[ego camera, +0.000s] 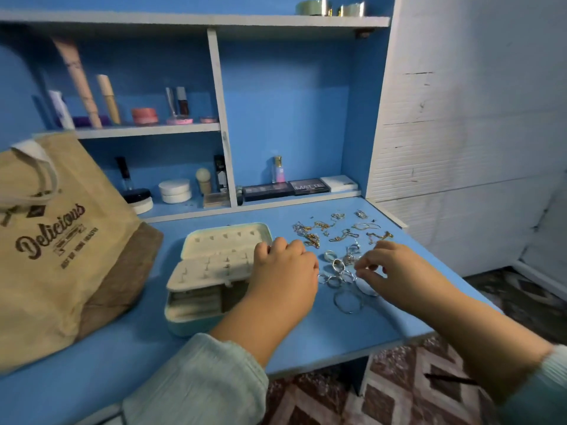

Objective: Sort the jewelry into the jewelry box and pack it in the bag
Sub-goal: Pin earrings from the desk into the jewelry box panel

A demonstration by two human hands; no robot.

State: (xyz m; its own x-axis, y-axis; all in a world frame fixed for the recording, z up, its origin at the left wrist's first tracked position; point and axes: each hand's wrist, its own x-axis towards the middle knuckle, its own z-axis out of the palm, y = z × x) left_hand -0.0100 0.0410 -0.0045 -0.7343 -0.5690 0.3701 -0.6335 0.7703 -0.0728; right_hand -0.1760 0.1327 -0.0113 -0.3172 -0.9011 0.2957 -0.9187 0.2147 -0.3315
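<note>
The cluster of silver metal rings [339, 276] lay between the hands, nearer the right hand [395, 271], whose curled fingers pinched at them; whether it held one was unclear. The left hand [287, 268], loosely curled, rested on the open pale-green jewelry box [211, 271].

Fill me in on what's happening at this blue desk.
A person is sorting jewelry. The jewelry box lies open on the blue desk, its slots looking empty. The left hand rests curled at the box's right edge. The right hand reaches into a cluster of silver rings, fingertips pinching at something small there. Chains lie spread out behind them. The tan bag stands to the left, not yet packed.
</note>
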